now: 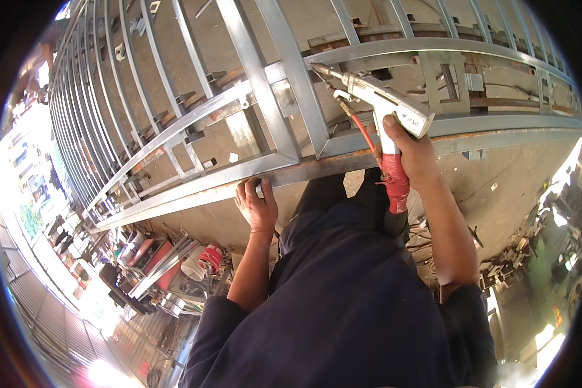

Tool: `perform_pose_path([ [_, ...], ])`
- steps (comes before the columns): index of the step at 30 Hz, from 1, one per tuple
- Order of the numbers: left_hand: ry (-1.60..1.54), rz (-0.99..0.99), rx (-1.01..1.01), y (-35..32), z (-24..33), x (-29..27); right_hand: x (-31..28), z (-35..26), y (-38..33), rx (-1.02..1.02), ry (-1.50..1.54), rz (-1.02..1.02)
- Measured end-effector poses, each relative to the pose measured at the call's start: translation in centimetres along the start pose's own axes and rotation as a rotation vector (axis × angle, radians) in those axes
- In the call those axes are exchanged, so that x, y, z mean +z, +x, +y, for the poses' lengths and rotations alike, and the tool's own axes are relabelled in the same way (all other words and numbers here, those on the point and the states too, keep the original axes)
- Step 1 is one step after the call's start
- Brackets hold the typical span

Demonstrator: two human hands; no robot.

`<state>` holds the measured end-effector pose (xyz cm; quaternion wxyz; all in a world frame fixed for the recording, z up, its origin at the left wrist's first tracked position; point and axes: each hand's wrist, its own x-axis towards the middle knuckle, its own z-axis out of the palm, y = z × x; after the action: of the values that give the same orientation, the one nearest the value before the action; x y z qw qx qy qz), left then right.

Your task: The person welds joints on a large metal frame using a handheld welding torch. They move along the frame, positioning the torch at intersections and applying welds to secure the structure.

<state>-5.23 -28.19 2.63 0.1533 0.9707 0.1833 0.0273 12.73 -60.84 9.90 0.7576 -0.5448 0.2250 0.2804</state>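
Observation:
My right hand [412, 155] grips a white welding gun [388, 97] by its handle, which is wrapped in red tape. A thin red-orange hose runs beside the gun toward its tip. Its long nozzle points up and left, with the tip at or close to an upright square tube [293, 74] of a grey steel frame; contact cannot be made out. Curled against the near edge of the frame's support is my left hand [258, 205], its fingertips on the long steel rail [194, 194]. The palm faces away from view, and the thumb is partly hidden.
Many parallel bars [119, 77] of the frame stretch off to the left. A flat steel plate with a cut-out [443, 77] lies beyond the gun. Lower left, a red and white bucket [209, 256] stands among clutter. Metal scraps [507, 262] lie on the right.

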Motion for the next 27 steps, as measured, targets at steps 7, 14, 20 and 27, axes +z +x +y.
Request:
perform_pose_path([
  [7, -0.062, -0.124, -0.05, -0.6, -0.5, -0.5, 1.1, 1.0, 0.4, -0.042, 0.038, 0.029],
  [14, -0.057, -0.125, -0.029, -0.8, -0.1, -0.5, 1.7, 1.1, 0.5, -0.034, 0.035, 0.028],
  [20, -0.072, -0.134, -0.052, -0.6, 0.2, -0.6, 1.6, 1.2, 0.6, -0.045, 0.028, 0.012],
  [27, -0.068, -0.146, -0.072, -0.8, -0.1, -0.4, 1.8, 1.3, 0.7, -0.044, 0.046, 0.02],
])
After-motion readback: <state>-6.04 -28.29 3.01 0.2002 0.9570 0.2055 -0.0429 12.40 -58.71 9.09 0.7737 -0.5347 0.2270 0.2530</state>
